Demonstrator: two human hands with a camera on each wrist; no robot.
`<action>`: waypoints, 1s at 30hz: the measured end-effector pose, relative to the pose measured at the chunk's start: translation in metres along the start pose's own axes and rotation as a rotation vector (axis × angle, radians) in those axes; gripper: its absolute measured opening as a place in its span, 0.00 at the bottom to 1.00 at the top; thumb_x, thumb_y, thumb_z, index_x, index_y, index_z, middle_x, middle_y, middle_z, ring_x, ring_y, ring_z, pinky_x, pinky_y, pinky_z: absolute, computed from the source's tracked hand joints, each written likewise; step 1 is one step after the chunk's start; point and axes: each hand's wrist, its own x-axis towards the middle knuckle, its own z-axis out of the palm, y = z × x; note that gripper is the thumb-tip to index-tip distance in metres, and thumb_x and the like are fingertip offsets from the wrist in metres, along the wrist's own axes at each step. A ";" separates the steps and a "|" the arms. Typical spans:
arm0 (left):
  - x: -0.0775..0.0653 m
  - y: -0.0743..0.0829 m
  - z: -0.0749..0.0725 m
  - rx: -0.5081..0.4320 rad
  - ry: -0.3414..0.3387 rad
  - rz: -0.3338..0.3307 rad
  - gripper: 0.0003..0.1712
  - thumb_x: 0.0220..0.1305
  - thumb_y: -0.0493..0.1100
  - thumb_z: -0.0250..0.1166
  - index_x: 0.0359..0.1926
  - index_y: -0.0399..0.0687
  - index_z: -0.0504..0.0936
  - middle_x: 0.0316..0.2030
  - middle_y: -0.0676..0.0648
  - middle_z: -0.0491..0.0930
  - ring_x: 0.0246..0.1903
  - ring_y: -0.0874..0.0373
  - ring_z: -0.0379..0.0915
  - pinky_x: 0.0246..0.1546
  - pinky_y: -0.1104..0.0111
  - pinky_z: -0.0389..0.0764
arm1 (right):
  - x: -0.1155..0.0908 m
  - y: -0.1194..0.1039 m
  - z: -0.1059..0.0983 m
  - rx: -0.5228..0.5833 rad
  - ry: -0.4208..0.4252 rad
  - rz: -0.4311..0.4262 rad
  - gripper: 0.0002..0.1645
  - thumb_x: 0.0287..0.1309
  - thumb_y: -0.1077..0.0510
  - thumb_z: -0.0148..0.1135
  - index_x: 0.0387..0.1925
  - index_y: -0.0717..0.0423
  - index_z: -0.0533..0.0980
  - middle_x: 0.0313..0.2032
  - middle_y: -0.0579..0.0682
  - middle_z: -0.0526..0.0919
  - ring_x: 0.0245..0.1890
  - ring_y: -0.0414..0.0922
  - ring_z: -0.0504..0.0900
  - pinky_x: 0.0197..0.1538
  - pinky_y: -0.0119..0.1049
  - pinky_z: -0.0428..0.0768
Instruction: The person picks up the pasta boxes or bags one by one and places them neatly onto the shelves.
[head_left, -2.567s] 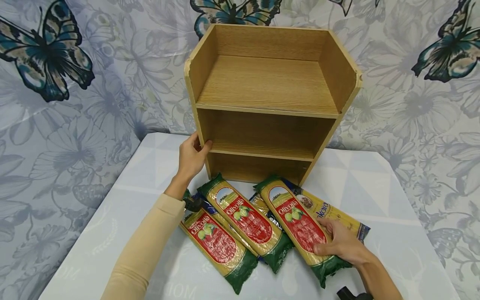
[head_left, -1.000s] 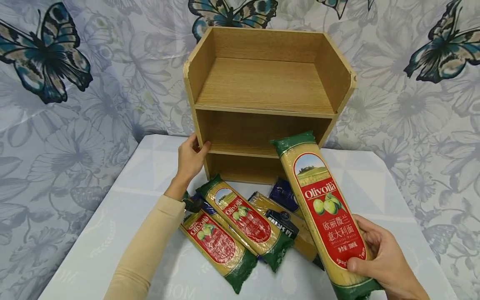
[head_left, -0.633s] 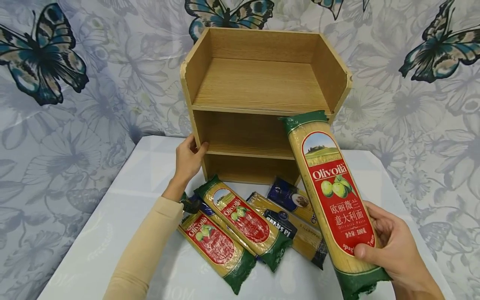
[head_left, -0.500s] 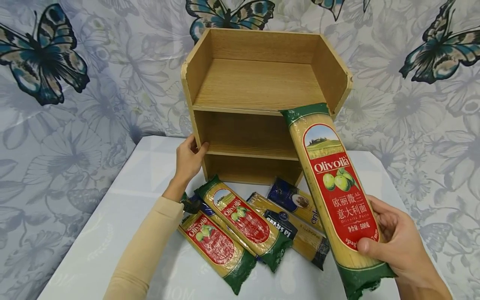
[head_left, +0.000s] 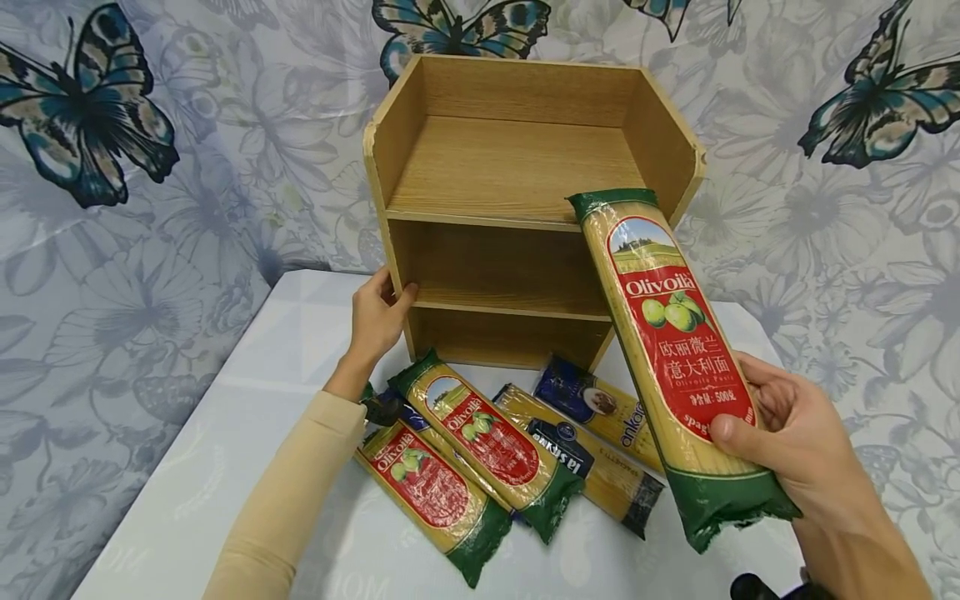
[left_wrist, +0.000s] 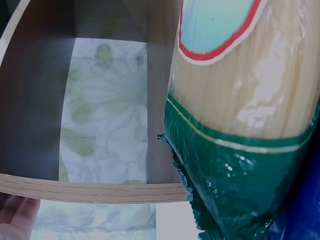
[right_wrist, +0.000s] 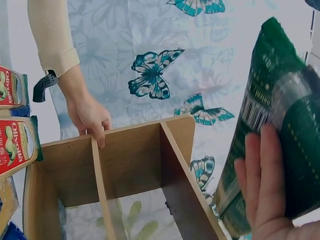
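Right of centre in the head view, we see the right hand (head_left: 798,437) clamped round a tilted spaghetti packet (head_left: 667,342); left of centre, the left hand (head_left: 375,318) grips the side of the wooden shelf (head_left: 517,167). Only the right wrist view shows us the packet's barcode (right_wrist: 254,114), right of centre.

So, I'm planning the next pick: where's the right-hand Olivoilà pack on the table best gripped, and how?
I'd probably pinch the Olivoilà pack just above its green near end, from the near right, thumb on top: it's long and flattish, slants toward the person, and lies partly over another pack.
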 end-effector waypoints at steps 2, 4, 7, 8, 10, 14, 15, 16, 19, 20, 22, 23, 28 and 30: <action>-0.001 0.002 0.000 0.003 0.003 -0.002 0.23 0.71 0.30 0.61 0.65 0.28 0.74 0.56 0.29 0.79 0.56 0.37 0.78 0.55 0.51 0.81 | 0.003 -0.002 0.003 0.000 0.032 0.028 0.30 0.67 0.75 0.55 0.68 0.61 0.70 0.46 0.66 0.86 0.36 0.56 0.90 0.35 0.46 0.86; -0.001 0.002 0.000 0.004 0.005 -0.007 0.23 0.70 0.29 0.61 0.65 0.28 0.74 0.56 0.28 0.79 0.56 0.37 0.78 0.55 0.51 0.81 | 0.007 -0.004 0.006 -0.001 0.071 0.051 0.28 0.66 0.76 0.54 0.66 0.60 0.71 0.45 0.65 0.87 0.35 0.55 0.90 0.35 0.45 0.86; 0.002 -0.005 0.001 0.003 0.009 -0.010 0.23 0.70 0.29 0.61 0.65 0.28 0.74 0.56 0.28 0.79 0.56 0.36 0.78 0.55 0.51 0.81 | 0.012 -0.009 0.010 0.012 0.106 0.078 0.26 0.68 0.75 0.53 0.65 0.60 0.72 0.44 0.64 0.87 0.35 0.54 0.90 0.34 0.43 0.87; 0.003 -0.010 0.002 0.001 0.010 -0.011 0.23 0.71 0.30 0.61 0.65 0.28 0.74 0.56 0.27 0.79 0.56 0.36 0.78 0.55 0.50 0.81 | 0.014 -0.010 0.011 0.011 0.110 0.082 0.25 0.68 0.75 0.53 0.65 0.61 0.72 0.44 0.64 0.87 0.34 0.54 0.90 0.34 0.43 0.87; 0.007 -0.022 0.003 0.001 0.015 -0.012 0.24 0.71 0.30 0.61 0.65 0.29 0.74 0.57 0.28 0.79 0.57 0.36 0.78 0.55 0.50 0.81 | 0.018 -0.013 0.012 0.018 0.116 0.101 0.24 0.70 0.73 0.52 0.65 0.62 0.68 0.43 0.64 0.88 0.34 0.54 0.90 0.33 0.43 0.86; 0.012 -0.042 0.005 0.000 0.024 -0.017 0.24 0.72 0.34 0.63 0.67 0.34 0.74 0.57 0.31 0.79 0.57 0.39 0.78 0.55 0.52 0.81 | 0.025 -0.018 0.015 0.039 0.106 0.141 0.24 0.73 0.70 0.51 0.66 0.65 0.61 0.43 0.64 0.88 0.32 0.55 0.90 0.32 0.43 0.86; 0.012 -0.044 0.004 0.000 0.024 -0.017 0.24 0.72 0.35 0.63 0.67 0.35 0.75 0.57 0.33 0.80 0.57 0.40 0.79 0.55 0.53 0.81 | 0.027 -0.019 0.016 0.055 0.106 0.152 0.24 0.73 0.69 0.51 0.67 0.66 0.59 0.43 0.64 0.88 0.33 0.55 0.90 0.32 0.43 0.86; 0.013 -0.046 0.004 -0.001 0.024 -0.017 0.24 0.72 0.36 0.64 0.67 0.36 0.75 0.57 0.34 0.80 0.57 0.42 0.79 0.55 0.53 0.81 | 0.029 -0.020 0.017 0.066 0.110 0.158 0.24 0.73 0.69 0.51 0.67 0.67 0.59 0.42 0.64 0.88 0.33 0.55 0.90 0.32 0.43 0.86; 0.013 -0.048 0.004 -0.003 0.022 -0.011 0.24 0.71 0.38 0.65 0.66 0.39 0.76 0.56 0.36 0.82 0.56 0.44 0.80 0.54 0.55 0.82 | 0.036 -0.023 0.018 0.093 0.134 0.181 0.25 0.73 0.68 0.53 0.65 0.67 0.58 0.42 0.63 0.88 0.33 0.54 0.90 0.32 0.42 0.87; 0.013 -0.048 0.004 -0.004 0.023 -0.006 0.24 0.71 0.39 0.65 0.66 0.40 0.77 0.56 0.36 0.82 0.55 0.44 0.81 0.54 0.55 0.82 | 0.039 -0.024 0.019 0.094 0.145 0.193 0.25 0.72 0.68 0.54 0.65 0.67 0.59 0.42 0.62 0.88 0.33 0.54 0.90 0.32 0.42 0.87; 0.012 -0.048 0.003 -0.006 0.022 -0.002 0.24 0.71 0.39 0.66 0.66 0.40 0.77 0.55 0.37 0.82 0.55 0.44 0.81 0.53 0.55 0.83 | 0.044 -0.026 0.020 0.087 0.164 0.212 0.25 0.72 0.67 0.56 0.64 0.66 0.59 0.41 0.61 0.88 0.33 0.53 0.90 0.33 0.42 0.87; 0.012 -0.048 0.004 -0.008 0.022 0.000 0.25 0.71 0.39 0.66 0.66 0.40 0.77 0.55 0.37 0.82 0.55 0.44 0.81 0.53 0.54 0.82 | 0.046 -0.027 0.021 0.089 0.171 0.221 0.25 0.72 0.66 0.56 0.64 0.66 0.59 0.41 0.60 0.88 0.34 0.53 0.90 0.33 0.42 0.87; 0.012 -0.048 0.004 -0.007 0.018 -0.012 0.25 0.71 0.38 0.65 0.67 0.39 0.76 0.56 0.36 0.82 0.55 0.44 0.81 0.54 0.55 0.82 | 0.057 -0.032 0.026 0.086 0.207 0.248 0.26 0.72 0.65 0.58 0.64 0.64 0.59 0.43 0.58 0.88 0.35 0.53 0.90 0.33 0.42 0.87; 0.012 -0.047 0.005 -0.010 0.017 -0.018 0.25 0.72 0.37 0.64 0.67 0.38 0.75 0.56 0.35 0.81 0.55 0.43 0.80 0.54 0.54 0.82 | 0.061 -0.034 0.028 0.073 0.228 0.267 0.26 0.72 0.64 0.59 0.64 0.63 0.60 0.43 0.57 0.88 0.34 0.53 0.90 0.33 0.42 0.87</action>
